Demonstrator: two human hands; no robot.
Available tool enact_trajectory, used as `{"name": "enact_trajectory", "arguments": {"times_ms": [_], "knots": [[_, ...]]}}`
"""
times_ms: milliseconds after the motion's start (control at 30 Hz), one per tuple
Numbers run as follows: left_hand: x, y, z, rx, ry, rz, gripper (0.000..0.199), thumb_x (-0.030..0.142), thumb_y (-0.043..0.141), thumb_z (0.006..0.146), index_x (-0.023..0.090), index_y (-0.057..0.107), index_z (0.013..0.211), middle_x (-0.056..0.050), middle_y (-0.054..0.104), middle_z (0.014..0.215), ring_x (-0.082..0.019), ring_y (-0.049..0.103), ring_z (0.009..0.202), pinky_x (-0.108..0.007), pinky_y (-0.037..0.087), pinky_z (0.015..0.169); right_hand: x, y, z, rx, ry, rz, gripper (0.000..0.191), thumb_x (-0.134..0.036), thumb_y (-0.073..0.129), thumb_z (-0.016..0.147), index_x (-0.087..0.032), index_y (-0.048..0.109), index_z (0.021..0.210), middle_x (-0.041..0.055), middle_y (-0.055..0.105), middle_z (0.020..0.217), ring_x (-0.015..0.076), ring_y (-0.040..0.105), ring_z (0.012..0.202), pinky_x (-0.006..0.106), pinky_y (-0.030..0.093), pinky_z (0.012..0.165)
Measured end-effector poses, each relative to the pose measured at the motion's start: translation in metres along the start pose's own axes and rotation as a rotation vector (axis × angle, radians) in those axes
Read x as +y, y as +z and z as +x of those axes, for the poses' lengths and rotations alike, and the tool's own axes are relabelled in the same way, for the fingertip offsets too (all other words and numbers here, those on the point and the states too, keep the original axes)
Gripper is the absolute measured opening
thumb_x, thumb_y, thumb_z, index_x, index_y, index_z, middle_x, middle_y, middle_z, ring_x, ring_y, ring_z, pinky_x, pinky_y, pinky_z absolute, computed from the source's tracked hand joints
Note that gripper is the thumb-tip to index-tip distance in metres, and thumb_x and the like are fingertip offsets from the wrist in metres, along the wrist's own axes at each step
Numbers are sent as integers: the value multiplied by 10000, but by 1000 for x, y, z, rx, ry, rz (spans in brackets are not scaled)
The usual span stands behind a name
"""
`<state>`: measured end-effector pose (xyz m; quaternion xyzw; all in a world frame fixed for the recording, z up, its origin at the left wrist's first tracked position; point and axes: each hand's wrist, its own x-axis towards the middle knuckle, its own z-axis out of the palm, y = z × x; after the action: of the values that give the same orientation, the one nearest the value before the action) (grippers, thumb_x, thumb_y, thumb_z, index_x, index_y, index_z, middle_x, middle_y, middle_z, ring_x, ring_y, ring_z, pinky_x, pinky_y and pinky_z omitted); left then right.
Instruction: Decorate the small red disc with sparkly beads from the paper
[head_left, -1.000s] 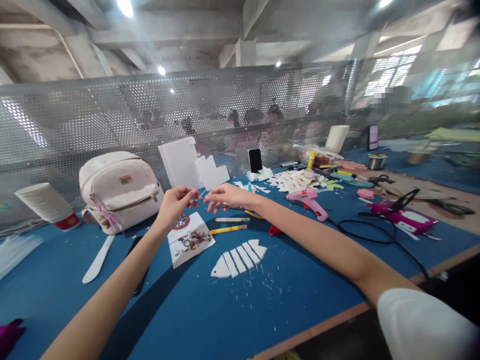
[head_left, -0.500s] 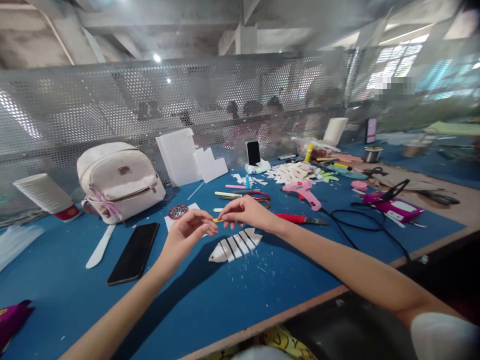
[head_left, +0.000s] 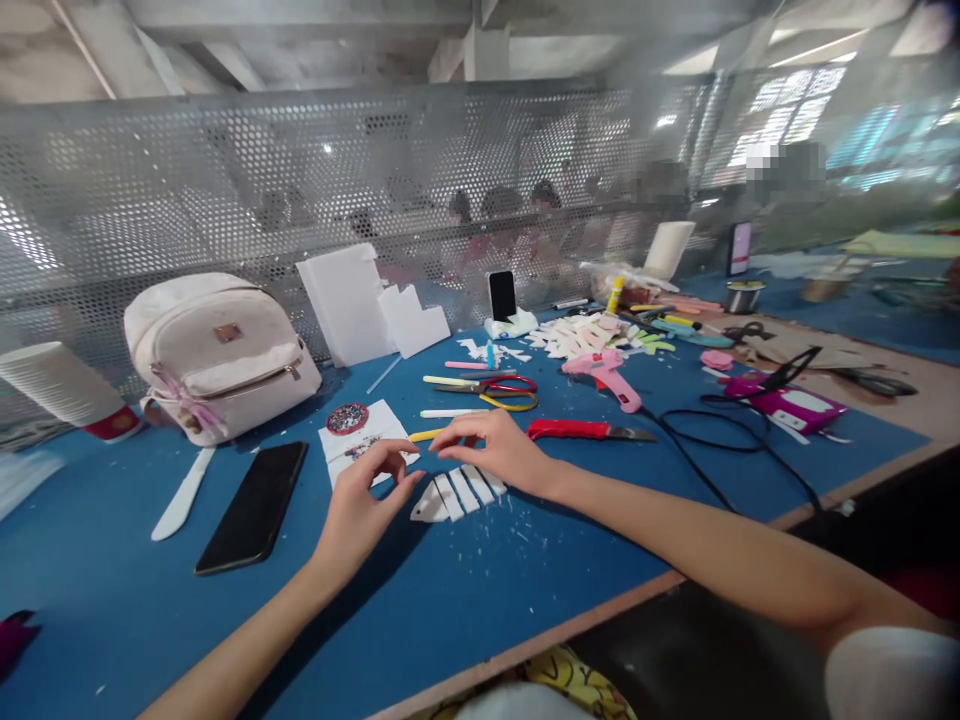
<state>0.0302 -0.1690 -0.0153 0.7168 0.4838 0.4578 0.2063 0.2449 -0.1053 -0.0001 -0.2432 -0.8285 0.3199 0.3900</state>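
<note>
On the blue table lies a white fish shape (head_left: 453,495) cut into a pointed head with a dark eye dot and several separate strips. My left hand (head_left: 367,490) hovers at its head end, thumb and fingers curved apart with nothing between them. Over the strips is my right hand (head_left: 495,448), also curved and open, covering the tail end. Just beyond the right fingertips a yellow stick (head_left: 425,435) shows, partly hidden. Behind my left fingers, a white paper (head_left: 386,418) carries a round red-rimmed container (head_left: 347,419) of small dark and silvery bits.
A black phone (head_left: 253,508) and white plastic knife (head_left: 184,497) lie left, before a white backpack (head_left: 225,360). Beyond my right hand are a red-handled cutter (head_left: 571,429), scissors (head_left: 514,390) and a pink glue gun (head_left: 604,376) with its cord. White scraps (head_left: 577,336) are heaped behind.
My hands have drawn apart and come down nearer the fish pieces. The yellow stick was between my fingertips; now it is beyond my right fingers. The view has shifted slightly.
</note>
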Motion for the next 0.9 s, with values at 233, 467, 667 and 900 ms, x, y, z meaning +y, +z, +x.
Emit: {"name": "enact_trajectory", "arguments": {"times_ms": [233, 467, 667, 900], "knots": [[-4, -1, 0, -10, 90, 89, 99, 333, 630, 886, 257, 682, 923, -29, 605, 825, -198, 581, 777, -315, 466, 758, -3, 3, -3, -32, -31, -9, 114, -266, 666, 912, -226, 772, 930, 30, 760, 921, 167, 675, 822, 265, 490, 727], [-1, 1, 0, -49, 44, -22, 113, 333, 630, 883, 253, 667, 812, -62, 692, 939, -239, 644, 925, -337, 503, 820, -1, 8, -5, -32, 29, 32, 99, -282, 682, 898, -231, 766, 884, 21, 754, 884, 164, 668, 793, 258, 492, 700], [-3, 3, -3, -51, -56, -54, 111, 336, 631, 869, 244, 668, 817, -9, 687, 815, -183, 635, 758, -295, 513, 743, -3, 5, -3, 17, 63, 27, 74, -248, 697, 877, -206, 747, 843, 15, 741, 835, 145, 659, 755, 238, 471, 657], [-9, 3, -2, -51, -78, -88, 111, 327, 616, 878, 231, 642, 830, -10, 666, 830, -176, 621, 783, -282, 501, 753, 5, 3, 0, 49, 63, -15, 75, -260, 712, 864, -208, 734, 813, 8, 734, 822, 139, 660, 739, 226, 442, 605]]}}
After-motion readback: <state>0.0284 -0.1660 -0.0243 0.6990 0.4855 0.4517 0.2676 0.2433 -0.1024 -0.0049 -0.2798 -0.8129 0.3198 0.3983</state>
